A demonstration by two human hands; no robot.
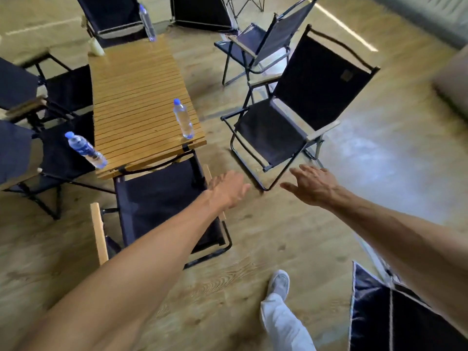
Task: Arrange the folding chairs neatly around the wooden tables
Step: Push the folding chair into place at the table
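Far left, two dark chairs (58, 158) sit tucked against the long side of the slatted counter (136, 97), with a bottle (86, 149) tilted at its near left corner. A second bottle (183, 119) stands upright near the right edge, a third (147, 22) at the far end. At the near end another chair (162, 206) is pushed in under the counter's edge.

The left hand (228, 190) is empty, fingers loosely extended, just above that chair's right side; whether it touches the frame I cannot tell. The right hand (312, 184) is spread wide and holds nothing, near the front leg of the stray chair (291, 117), which stands apart from the counter's right side and angled away. A further chair (258, 46) behind it is also loose.

The step in hand looks like reaching for the stray chair. Next it likely needs a grip on armrest or frame, then a turn and a slide toward the counter's right side, keeping clear of the upright bottle.
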